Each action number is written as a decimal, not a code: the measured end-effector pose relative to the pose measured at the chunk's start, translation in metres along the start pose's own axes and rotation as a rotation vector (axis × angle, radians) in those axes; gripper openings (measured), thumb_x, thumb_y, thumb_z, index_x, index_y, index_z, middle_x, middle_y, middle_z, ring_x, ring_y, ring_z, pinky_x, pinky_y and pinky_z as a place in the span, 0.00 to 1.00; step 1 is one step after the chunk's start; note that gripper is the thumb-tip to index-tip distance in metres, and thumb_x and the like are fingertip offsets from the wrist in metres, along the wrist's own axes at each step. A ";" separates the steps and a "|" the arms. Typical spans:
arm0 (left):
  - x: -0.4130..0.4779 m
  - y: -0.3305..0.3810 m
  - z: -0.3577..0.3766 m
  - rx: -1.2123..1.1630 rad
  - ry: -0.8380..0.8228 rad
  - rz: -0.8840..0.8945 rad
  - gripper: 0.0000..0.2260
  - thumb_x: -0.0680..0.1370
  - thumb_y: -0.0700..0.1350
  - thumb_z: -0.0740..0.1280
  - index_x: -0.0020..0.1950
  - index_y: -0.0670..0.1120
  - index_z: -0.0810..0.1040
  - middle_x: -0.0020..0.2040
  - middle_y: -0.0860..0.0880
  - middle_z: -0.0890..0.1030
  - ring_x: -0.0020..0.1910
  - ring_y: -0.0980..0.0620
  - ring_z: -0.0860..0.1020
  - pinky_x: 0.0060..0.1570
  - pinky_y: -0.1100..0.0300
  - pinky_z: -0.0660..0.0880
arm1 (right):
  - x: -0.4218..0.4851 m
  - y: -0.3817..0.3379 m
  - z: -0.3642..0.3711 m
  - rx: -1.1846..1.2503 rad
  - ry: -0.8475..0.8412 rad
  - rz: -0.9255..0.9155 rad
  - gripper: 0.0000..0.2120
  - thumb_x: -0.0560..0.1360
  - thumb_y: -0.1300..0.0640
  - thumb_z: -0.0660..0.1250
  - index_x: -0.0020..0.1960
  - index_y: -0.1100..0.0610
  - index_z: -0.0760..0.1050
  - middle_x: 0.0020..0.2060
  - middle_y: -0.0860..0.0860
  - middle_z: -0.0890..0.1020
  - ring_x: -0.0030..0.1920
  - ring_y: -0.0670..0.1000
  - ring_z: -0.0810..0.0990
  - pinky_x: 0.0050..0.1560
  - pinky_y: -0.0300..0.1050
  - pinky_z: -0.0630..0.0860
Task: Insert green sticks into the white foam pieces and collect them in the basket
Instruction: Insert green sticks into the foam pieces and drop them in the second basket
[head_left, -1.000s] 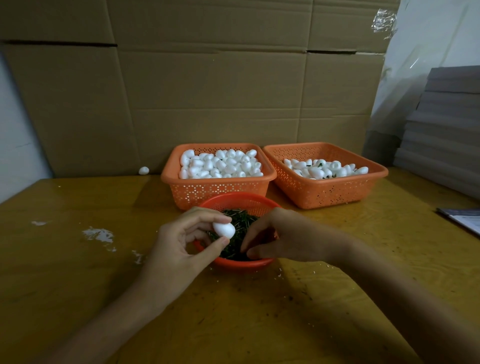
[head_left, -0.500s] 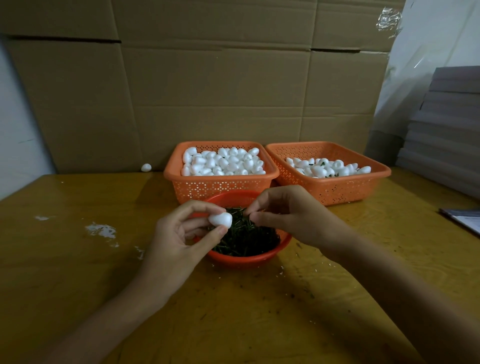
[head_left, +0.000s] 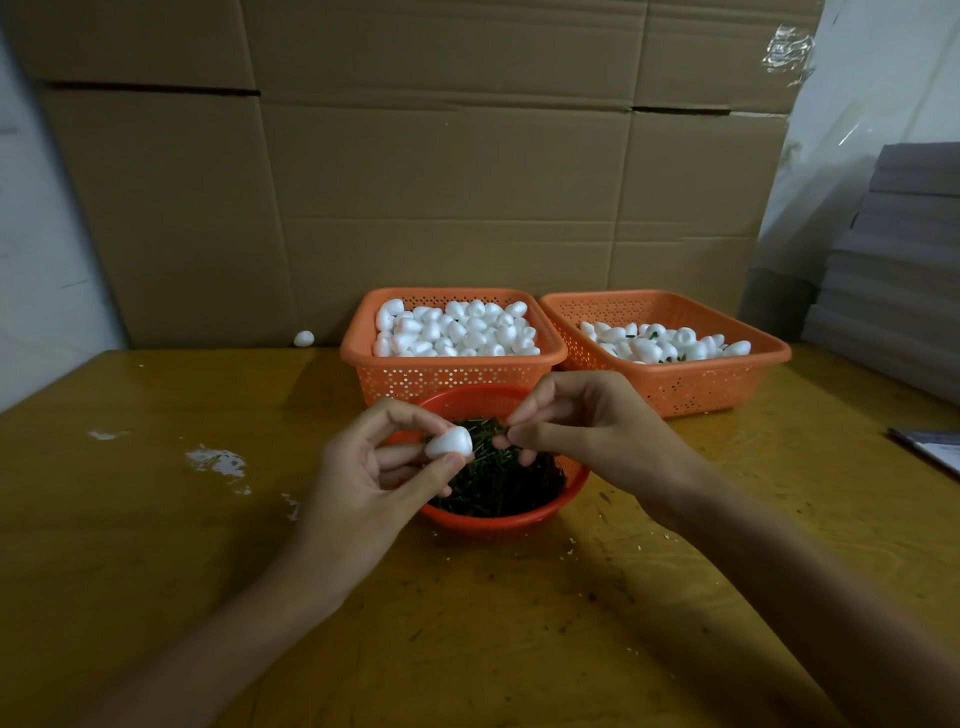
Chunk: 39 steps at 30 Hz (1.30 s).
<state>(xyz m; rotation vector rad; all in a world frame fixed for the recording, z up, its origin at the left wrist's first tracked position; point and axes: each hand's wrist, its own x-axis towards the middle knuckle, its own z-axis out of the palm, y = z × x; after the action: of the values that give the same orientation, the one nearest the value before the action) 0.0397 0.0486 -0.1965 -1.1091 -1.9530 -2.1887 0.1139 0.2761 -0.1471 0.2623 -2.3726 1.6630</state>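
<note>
Over the red bowl (head_left: 493, 522), mid-table (head_left: 156, 545): the left hand (head_left: 374, 473) pinches 1 white foam piece (head_left: 449, 442) between thumb and fingertips, held above the pile of green sticks (head_left: 498, 478). The right hand (head_left: 592, 431) has thumb and forefinger pressed together just beside the foam, apparently on 1 green stick. The stick itself cannot be separated from the dark pile behind it. The 2 hands are close but not touching.

Behind the bowl stand 2 orange baskets. The left basket (head_left: 447, 376) is heaped with plain foam. The right basket (head_left: 717, 379) holds foam pieces with green showing among them, so I take it as the collecting basket.

Step in hand, by my reading: alignment just before insertion. The next move calls for the stick tip centred on the foam and pushed straight along its axis, with the left pinch bracing but not crushing. The finished piece then goes to the right basket.
</note>
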 end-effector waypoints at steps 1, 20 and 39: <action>0.000 0.000 0.000 0.001 -0.002 -0.002 0.11 0.73 0.45 0.77 0.53 0.48 0.81 0.56 0.47 0.86 0.49 0.42 0.87 0.44 0.56 0.84 | 0.000 0.000 0.001 0.002 -0.005 -0.008 0.04 0.77 0.64 0.75 0.50 0.64 0.82 0.45 0.58 0.89 0.45 0.50 0.88 0.55 0.40 0.81; -0.001 -0.005 -0.001 0.189 -0.063 0.146 0.22 0.71 0.42 0.78 0.64 0.51 0.83 0.59 0.53 0.86 0.56 0.51 0.86 0.52 0.57 0.84 | -0.006 0.008 0.024 -0.425 -0.047 -0.193 0.06 0.76 0.59 0.78 0.50 0.54 0.81 0.44 0.43 0.88 0.45 0.41 0.87 0.49 0.47 0.84; -0.008 0.001 -0.002 1.020 -0.439 0.376 0.19 0.83 0.63 0.59 0.59 0.56 0.85 0.60 0.63 0.82 0.61 0.64 0.77 0.61 0.63 0.71 | 0.010 0.052 -0.083 -1.166 0.545 0.190 0.21 0.87 0.45 0.54 0.72 0.51 0.78 0.78 0.57 0.70 0.80 0.59 0.62 0.76 0.59 0.60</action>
<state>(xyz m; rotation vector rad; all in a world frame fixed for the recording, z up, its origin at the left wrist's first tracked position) 0.0456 0.0430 -0.1994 -1.5603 -2.2552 -0.5914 0.0969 0.3715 -0.1640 -0.5516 -2.4767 0.1198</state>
